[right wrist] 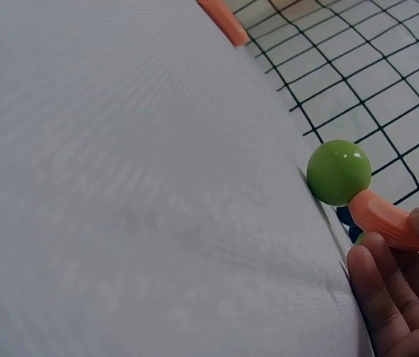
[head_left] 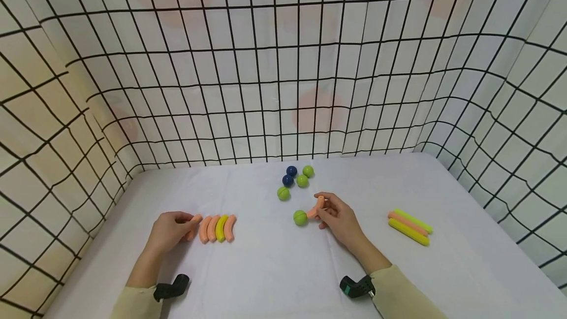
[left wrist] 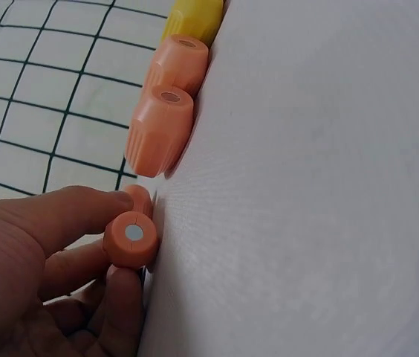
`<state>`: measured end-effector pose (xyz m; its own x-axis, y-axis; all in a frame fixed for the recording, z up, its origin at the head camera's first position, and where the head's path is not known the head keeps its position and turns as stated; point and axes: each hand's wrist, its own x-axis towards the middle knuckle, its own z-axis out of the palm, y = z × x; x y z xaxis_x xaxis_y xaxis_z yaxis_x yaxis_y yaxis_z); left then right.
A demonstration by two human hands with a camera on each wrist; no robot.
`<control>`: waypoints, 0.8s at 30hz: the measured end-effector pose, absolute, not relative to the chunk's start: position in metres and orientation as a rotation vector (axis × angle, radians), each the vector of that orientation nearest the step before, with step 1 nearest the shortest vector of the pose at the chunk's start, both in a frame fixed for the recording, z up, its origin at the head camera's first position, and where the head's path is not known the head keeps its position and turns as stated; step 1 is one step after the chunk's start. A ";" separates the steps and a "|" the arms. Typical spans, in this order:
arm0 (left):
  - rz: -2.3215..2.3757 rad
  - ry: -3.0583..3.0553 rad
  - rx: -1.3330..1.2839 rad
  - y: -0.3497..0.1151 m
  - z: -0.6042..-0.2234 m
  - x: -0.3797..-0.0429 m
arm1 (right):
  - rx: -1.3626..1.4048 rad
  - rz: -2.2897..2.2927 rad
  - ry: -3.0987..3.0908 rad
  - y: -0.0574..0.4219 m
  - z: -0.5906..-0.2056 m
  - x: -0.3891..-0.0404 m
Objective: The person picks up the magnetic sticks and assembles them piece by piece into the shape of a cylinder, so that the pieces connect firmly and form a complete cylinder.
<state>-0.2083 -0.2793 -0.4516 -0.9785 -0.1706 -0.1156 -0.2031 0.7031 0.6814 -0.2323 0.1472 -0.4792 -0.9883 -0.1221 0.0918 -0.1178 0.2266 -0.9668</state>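
My left hand point(head_left: 169, 230) pinches a curved orange magnetic rod point(left wrist: 131, 239) at the left end of a row of curved rods. In the left wrist view a pale round magnet shows in that rod's end. Beside it in the row lie several more curved orange rods point(head_left: 204, 229) and one curved yellow rod point(head_left: 221, 228). My right hand point(head_left: 340, 218) holds another curved orange rod point(right wrist: 382, 219) between thumb and fingers. The tip of this rod meets a green ball point(right wrist: 339, 172), which sits on the table left of the fingers.
Further back on the white table point(head_left: 266, 270) are two dark blue balls point(head_left: 288, 180) and several green balls point(head_left: 302, 180). Straight yellow and orange rods point(head_left: 408, 232) lie together at the right. A black wire grid point(head_left: 283, 82) borders the table's back and sides.
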 end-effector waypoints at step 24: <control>1.496 2.621 -0.415 -0.292 -0.445 -0.206 | -0.240 -1.903 2.489 0.147 -0.482 -0.234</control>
<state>-0.2060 -0.2919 -0.4447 -0.9584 -0.1868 -0.2157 -0.2808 0.4819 0.8300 -0.2344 0.1470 -0.4818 -0.9883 -0.1209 0.0929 -0.1214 0.2546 -0.9594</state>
